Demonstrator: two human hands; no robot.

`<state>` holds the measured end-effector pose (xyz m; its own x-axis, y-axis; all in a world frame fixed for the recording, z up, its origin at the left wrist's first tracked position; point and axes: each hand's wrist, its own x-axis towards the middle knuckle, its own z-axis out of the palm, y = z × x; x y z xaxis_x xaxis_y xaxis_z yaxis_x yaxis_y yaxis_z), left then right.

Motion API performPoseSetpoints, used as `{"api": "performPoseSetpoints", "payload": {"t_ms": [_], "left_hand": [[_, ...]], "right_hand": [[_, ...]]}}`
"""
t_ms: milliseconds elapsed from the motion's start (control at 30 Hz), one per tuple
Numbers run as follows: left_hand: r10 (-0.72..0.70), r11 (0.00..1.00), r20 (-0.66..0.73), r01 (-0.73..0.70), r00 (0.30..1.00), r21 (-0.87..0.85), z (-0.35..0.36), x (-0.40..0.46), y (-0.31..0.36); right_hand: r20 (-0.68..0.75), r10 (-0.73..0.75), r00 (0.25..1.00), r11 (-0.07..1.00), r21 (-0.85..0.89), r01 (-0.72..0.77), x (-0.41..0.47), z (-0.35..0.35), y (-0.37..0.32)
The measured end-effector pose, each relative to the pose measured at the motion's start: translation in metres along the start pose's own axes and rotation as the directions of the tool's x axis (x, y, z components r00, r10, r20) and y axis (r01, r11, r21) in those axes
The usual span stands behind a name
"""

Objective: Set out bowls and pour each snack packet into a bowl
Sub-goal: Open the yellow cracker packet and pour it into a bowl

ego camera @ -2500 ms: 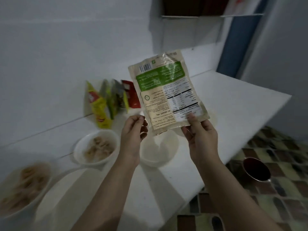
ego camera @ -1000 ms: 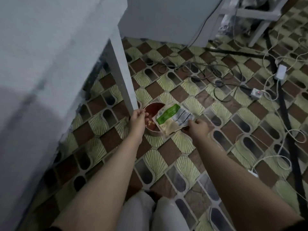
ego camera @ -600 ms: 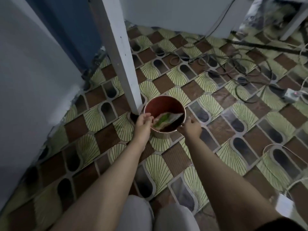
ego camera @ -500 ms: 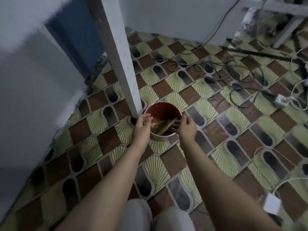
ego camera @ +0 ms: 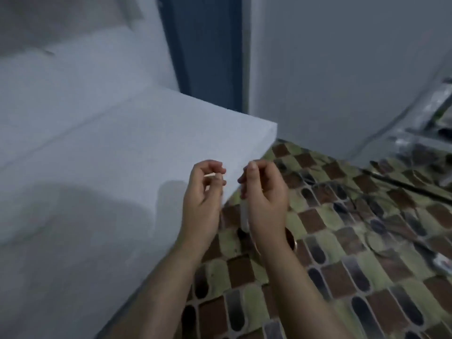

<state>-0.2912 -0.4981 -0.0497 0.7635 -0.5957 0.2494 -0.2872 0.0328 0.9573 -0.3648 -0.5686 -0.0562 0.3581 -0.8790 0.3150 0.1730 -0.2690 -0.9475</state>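
Hovering side by side near the desk (ego camera: pixel 127 152) corner: left hand (ego camera: pixel 204 192), fingers curling, pinching a small pale scrap (ego camera: pixel 209 175); right hand (ego camera: pixel 265 192), fingers loosely curling, holding nothing. Showing no bowls or packets.

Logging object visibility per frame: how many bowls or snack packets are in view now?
0. Only the bare corner of the white table shows. The left hand and right hand hover above its edge. Any bowls or packets lie outside the frame.
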Motion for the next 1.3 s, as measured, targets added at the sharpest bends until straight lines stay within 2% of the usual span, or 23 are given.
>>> {"api": "performPoseSetpoints", "payload": {"t_ms": [100, 200, 333, 467, 600, 667, 767, 867, 1000, 1133, 1233, 1300], "left_hand": [[0.071, 0.997, -0.173, -0.065, 0.982, 0.037, -0.072, 0.000, 0.040], [0.105, 0.993, -0.357, -0.081, 0.928, 0.081, -0.150, -0.011, 0.058], [0.136, 0.987, -0.550, -0.063, 0.824, 0.150, -0.248, -0.048, 0.065], [0.149, 0.983, -0.732, -0.023, 0.665, 0.180, -0.350, -0.089, 0.063], [0.196, 0.964, -0.821, 0.045, 0.536, 0.260, -0.442, -0.112, 0.059], [0.208, 0.953, -0.844, 0.090, 0.494, 0.288, -0.489, -0.118, 0.057], [0.249, 0.905, -0.847, 0.199, 0.471, 0.376, -0.561, -0.119, 0.049], [0.286, 0.798, -0.837, 0.368, 0.467, 0.478, -0.625, -0.110, 0.038], [0.159, 0.638, -0.865, 0.619, 0.476, 0.458, -0.696, -0.088, 0.023], [0.024, 0.479, -0.904, 0.789, 0.427, 0.385, -0.743, -0.068, 0.009], [-0.167, 0.445, -0.909, 0.852, 0.383, 0.277, -0.771, -0.063, -0.007], [-0.235, 0.439, -0.894, 0.862, 0.381, 0.252, -0.783, -0.064, -0.018]], "right_hand": [[0.130, -0.076, 0.989, 0.995, 0.077, 0.066, -0.012, 0.064, -0.048], [0.290, -0.105, 0.951, 0.986, 0.155, 0.062, -0.037, 0.129, -0.083], [0.460, -0.132, 0.878, 0.968, 0.251, 0.013, -0.085, 0.210, -0.116], [0.624, -0.180, 0.760, 0.956, 0.294, -0.015, -0.152, 0.293, -0.143], [0.728, -0.182, 0.661, 0.962, 0.271, -0.035, -0.210, 0.375, -0.161], [0.751, -0.215, 0.624, 0.963, 0.270, 0.007, -0.233, 0.417, -0.171], [0.757, -0.291, 0.585, 0.951, 0.298, 0.086, -0.262, 0.476, -0.186], [0.743, -0.358, 0.565, 0.933, 0.298, 0.200, -0.279, 0.526, -0.199], [0.747, -0.379, 0.546, 0.924, 0.270, 0.272, -0.293, 0.579, -0.201], [0.745, -0.417, 0.520, 0.899, 0.256, 0.354, -0.301, 0.611, -0.195], [0.776, -0.422, 0.469, 0.882, 0.234, 0.408, -0.308, 0.630, -0.187], [0.794, -0.416, 0.443, 0.873, 0.212, 0.440, -0.312, 0.639, -0.183]]}}
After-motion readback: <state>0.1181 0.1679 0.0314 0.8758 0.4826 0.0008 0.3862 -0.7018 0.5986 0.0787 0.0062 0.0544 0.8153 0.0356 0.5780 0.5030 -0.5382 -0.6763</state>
